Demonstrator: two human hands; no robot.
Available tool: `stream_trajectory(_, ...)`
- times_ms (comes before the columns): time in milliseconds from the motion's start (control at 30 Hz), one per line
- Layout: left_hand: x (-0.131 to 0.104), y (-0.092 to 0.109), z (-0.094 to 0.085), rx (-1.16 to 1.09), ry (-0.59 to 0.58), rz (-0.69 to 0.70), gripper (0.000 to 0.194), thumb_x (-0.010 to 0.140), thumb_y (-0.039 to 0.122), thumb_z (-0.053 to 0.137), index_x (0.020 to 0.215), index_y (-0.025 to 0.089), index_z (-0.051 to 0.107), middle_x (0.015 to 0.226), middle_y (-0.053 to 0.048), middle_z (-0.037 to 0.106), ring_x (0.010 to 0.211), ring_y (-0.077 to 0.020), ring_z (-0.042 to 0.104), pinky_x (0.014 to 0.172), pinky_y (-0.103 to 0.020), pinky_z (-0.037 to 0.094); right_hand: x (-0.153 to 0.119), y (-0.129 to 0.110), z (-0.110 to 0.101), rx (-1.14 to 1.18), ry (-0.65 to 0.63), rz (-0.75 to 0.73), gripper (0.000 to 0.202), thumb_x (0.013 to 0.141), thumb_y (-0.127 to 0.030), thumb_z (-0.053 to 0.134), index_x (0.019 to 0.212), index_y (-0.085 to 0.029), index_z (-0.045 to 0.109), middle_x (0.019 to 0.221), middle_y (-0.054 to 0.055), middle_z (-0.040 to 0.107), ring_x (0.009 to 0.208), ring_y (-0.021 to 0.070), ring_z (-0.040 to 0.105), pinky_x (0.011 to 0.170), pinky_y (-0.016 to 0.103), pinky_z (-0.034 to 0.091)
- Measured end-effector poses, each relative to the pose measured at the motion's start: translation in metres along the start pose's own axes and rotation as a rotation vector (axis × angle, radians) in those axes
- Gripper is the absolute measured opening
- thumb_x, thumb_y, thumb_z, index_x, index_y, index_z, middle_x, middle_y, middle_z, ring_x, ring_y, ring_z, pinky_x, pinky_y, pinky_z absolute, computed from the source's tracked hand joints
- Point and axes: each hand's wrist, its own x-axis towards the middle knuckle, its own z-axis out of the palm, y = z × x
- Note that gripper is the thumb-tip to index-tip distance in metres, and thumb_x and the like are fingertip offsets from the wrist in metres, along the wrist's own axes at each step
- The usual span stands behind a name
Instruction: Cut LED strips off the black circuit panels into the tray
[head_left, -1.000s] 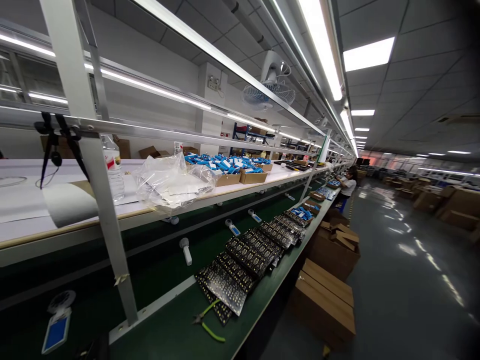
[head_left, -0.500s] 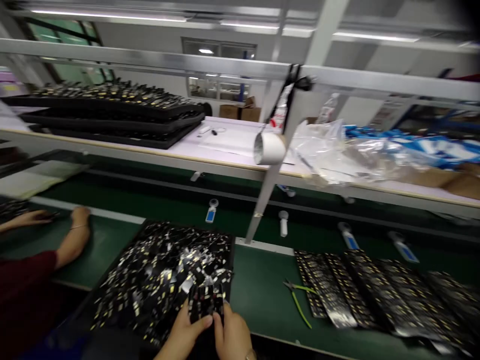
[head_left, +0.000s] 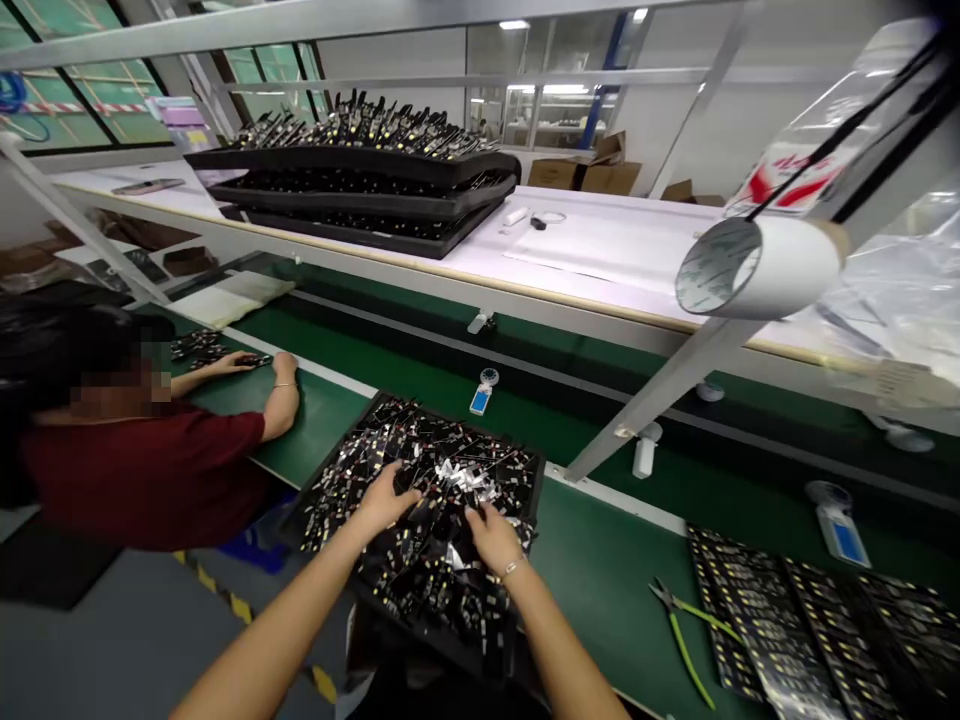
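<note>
A black tray (head_left: 541,470) is heaped with small black circuit boards (head_left: 420,560) bearing white and yellow parts. My left hand (head_left: 384,500) lies low over the left part of the heap, thumb spread from the fingers. To its right, my right hand (head_left: 496,542) is at the heap's right part, thumb and forefinger apart; its other fingers are partly hidden. Between the hands are loose boards and a shiny silvery patch (head_left: 461,478). I see nothing gripped in either hand.
Green-handled cutters (head_left: 690,640) and sheets of boards (head_left: 780,620) lie right on the green bench (head_left: 600,560). A co-worker in a dark red sleeve (head_left: 225,440) works at left. Stacked black trays (head_left: 360,205) and a tape roll (head_left: 757,268) are above; a slanted post (head_left: 660,395) stands behind.
My hands have parted and moved up over the heap; the bundle of boards they held together at the tray's near side is no longer in them. The view has swung left.
</note>
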Motion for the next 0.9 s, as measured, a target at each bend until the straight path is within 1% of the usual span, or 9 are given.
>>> stream_trajectory(100, 0.002, -0.021, -0.028, 0.058, 0.079, -0.01, 0.066, 0.067, 0.037, 0.07, 0.126, 0.014, 0.052, 0.143, -0.016, 0.047, 0.135, -0.0331, 0.039, 0.115, -0.043, 0.026, -0.018, 0.043, -0.02, -0.138, 0.026, 0.073, 0.04, 0.086, -0.041, 0.05, 0.113, -0.015, 0.061, 0.075, 0.008, 0.068, 0.076, 0.023, 0.063, 0.07, 0.031, 0.04)
stream_trajectory(200, -0.032, -0.057, -0.049, 0.065, 0.081, -0.078, 0.058, 0.071, 0.046, 0.064, 0.122, 0.018, 0.055, 0.137, -0.012, 0.053, 0.129, -0.032, 0.047, 0.111, -0.044, 0.034, -0.063, 0.098, -0.023, -0.223, -0.019, 0.21, 0.024, 0.081, -0.038, 0.055, 0.081, -0.017, 0.065, 0.069, 0.007, 0.068, 0.068, 0.0222, 0.062, 0.062, 0.03, 0.038)
stream_trajectory(267, -0.066, -0.083, -0.053, 0.052, 0.066, -0.158, 0.057, 0.069, 0.051, 0.063, 0.116, 0.018, 0.058, 0.129, -0.012, 0.06, 0.12, -0.0324, 0.055, 0.104, -0.045, 0.042, -0.094, 0.126, -0.009, -0.241, -0.09, 0.284, 0.026, 0.074, -0.042, 0.064, 0.063, -0.019, 0.061, 0.059, 0.006, 0.065, 0.06, 0.0216, 0.06, 0.057, 0.029, 0.037)
stream_trajectory(333, -0.102, -0.107, -0.051, 0.033, 0.051, -0.243, 0.057, 0.065, 0.055, 0.063, 0.108, 0.018, 0.06, 0.121, -0.013, 0.065, 0.114, -0.0328, 0.06, 0.1, -0.044, 0.047, -0.115, 0.143, 0.01, -0.241, -0.127, 0.305, 0.031, 0.069, -0.047, 0.068, 0.06, -0.019, 0.06, 0.059, 0.006, 0.066, 0.06, 0.0228, 0.061, 0.056, 0.029, 0.037)
stream_trajectory(467, -0.151, -0.137, -0.042, -0.008, 0.004, -0.351, 0.055, 0.058, 0.059, 0.065, 0.094, 0.018, 0.062, 0.109, -0.014, 0.072, 0.105, -0.0336, 0.066, 0.092, -0.043, 0.052, -0.117, 0.149, 0.036, -0.193, -0.146, 0.241, 0.035, 0.071, -0.053, 0.065, 0.072, -0.018, 0.067, 0.076, 0.01, 0.072, 0.073, 0.0263, 0.066, 0.063, 0.031, 0.041)
stream_trajectory(633, -0.157, -0.149, -0.043, 0.031, -0.066, -0.367, 0.043, 0.065, 0.05, 0.063, 0.095, 0.02, 0.062, 0.107, -0.01, 0.073, 0.108, -0.029, 0.065, 0.092, -0.037, 0.051, -0.1, 0.152, 0.034, -0.1, -0.165, 0.217, 0.041, 0.068, -0.055, 0.067, 0.086, -0.018, 0.072, 0.089, 0.013, 0.075, 0.09, 0.0313, 0.068, 0.076, 0.034, 0.044)
stream_trajectory(700, -0.152, -0.148, -0.037, 0.086, -0.118, -0.375, 0.033, 0.069, 0.045, 0.06, 0.092, 0.02, 0.063, 0.094, -0.006, 0.074, 0.099, -0.0275, 0.068, 0.086, -0.036, 0.052, -0.099, 0.156, 0.037, -0.066, -0.153, 0.254, 0.048, 0.066, -0.059, 0.067, 0.089, -0.017, 0.072, 0.095, 0.016, 0.074, 0.096, 0.0346, 0.066, 0.084, 0.038, 0.044)
stream_trajectory(800, -0.148, -0.139, -0.015, 0.158, -0.275, -0.376, 0.019, 0.071, 0.037, 0.063, 0.078, 0.02, 0.065, 0.067, 0.0, 0.07, 0.076, -0.0236, 0.069, 0.071, -0.032, 0.051, -0.102, 0.16, 0.048, 0.026, -0.151, 0.323, 0.057, 0.065, -0.064, 0.061, 0.094, -0.015, 0.07, 0.101, 0.017, 0.072, 0.103, 0.0354, 0.064, 0.091, 0.042, 0.044)
stream_trajectory(900, -0.144, -0.125, 0.013, 0.208, -0.406, -0.328, 0.019, 0.077, 0.037, 0.065, 0.077, 0.018, 0.065, 0.067, 0.002, 0.068, 0.068, -0.0183, 0.066, 0.068, -0.031, 0.05, -0.107, 0.16, 0.057, 0.186, -0.196, 0.393, 0.06, 0.067, -0.066, 0.055, 0.1, -0.017, 0.067, 0.097, 0.013, 0.073, 0.094, 0.0319, 0.068, 0.08, 0.042, 0.051)
